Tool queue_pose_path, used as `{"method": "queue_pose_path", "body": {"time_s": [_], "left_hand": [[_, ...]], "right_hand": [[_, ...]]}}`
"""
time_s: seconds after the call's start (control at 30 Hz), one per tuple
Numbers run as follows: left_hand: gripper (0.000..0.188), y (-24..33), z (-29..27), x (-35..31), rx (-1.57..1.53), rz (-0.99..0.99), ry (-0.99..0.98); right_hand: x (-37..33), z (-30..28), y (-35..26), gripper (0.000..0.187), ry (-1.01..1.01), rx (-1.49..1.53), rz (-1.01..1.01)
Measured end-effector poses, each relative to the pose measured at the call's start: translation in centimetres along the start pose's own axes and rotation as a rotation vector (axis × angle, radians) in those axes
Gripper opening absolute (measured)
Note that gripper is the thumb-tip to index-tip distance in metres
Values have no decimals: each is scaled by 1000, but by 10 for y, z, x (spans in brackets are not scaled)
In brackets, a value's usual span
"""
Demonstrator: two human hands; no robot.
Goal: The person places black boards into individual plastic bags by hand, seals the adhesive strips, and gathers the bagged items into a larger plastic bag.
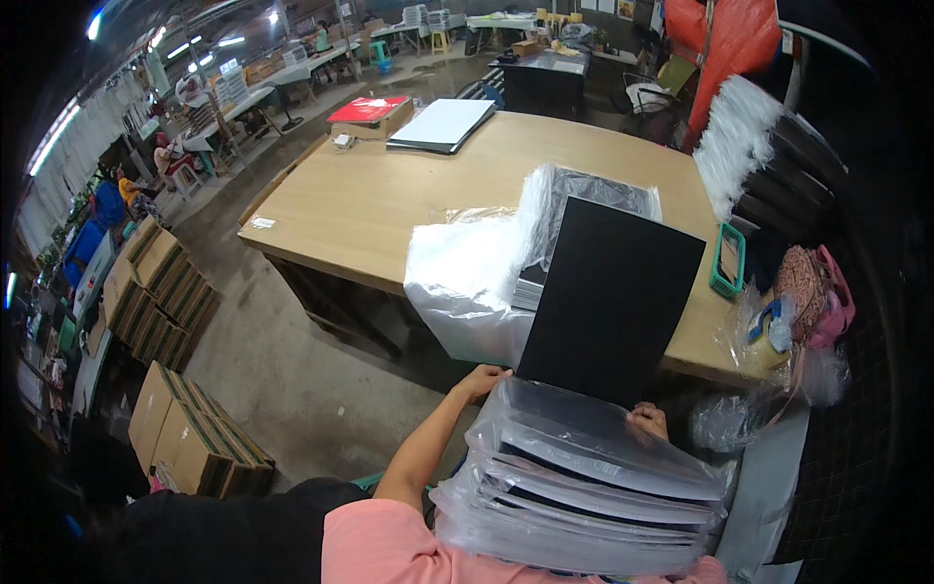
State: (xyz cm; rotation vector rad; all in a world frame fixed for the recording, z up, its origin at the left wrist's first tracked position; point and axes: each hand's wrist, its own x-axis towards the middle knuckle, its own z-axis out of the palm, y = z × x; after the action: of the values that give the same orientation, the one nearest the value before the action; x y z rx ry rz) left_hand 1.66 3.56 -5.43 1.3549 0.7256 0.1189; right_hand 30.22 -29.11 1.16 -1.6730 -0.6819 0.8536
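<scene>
A large black sheet (613,302) stands tilted between my hands, leaning toward the table's near edge. My left hand (484,382) is closed at its lower left corner, where it meets a clear plastic sleeve (584,428). Near the lower right corner, my right hand (649,421) has its fingers curled at the sleeve's edge. Under my hands lies a thick pile of plastic-sleeved sheets (593,526), some of them black inside. Just beyond, loose clear plastic sleeves (467,277) hang over the table edge beside a partly hidden plastic-wrapped stack (608,193).
The wooden table (341,219) holds a white-topped stack (443,125), a red-topped box (370,112) and a green basket (728,258). Bags and a tape roll (775,331) sit at right. Cardboard bundles (195,433) stand on the left floor. People work farther back.
</scene>
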Motion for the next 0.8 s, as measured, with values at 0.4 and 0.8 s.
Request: {"method": "queue_pose_path", "body": {"time_s": [0.4, 0.8], "left_hand": [[30, 227, -90, -65, 780, 904, 1123], [26, 262, -171, 54, 411, 556, 829]], "right_hand": [[16, -68, -141, 29, -203, -787, -141], [83, 125, -416, 31, -818, -1330, -655]]}}
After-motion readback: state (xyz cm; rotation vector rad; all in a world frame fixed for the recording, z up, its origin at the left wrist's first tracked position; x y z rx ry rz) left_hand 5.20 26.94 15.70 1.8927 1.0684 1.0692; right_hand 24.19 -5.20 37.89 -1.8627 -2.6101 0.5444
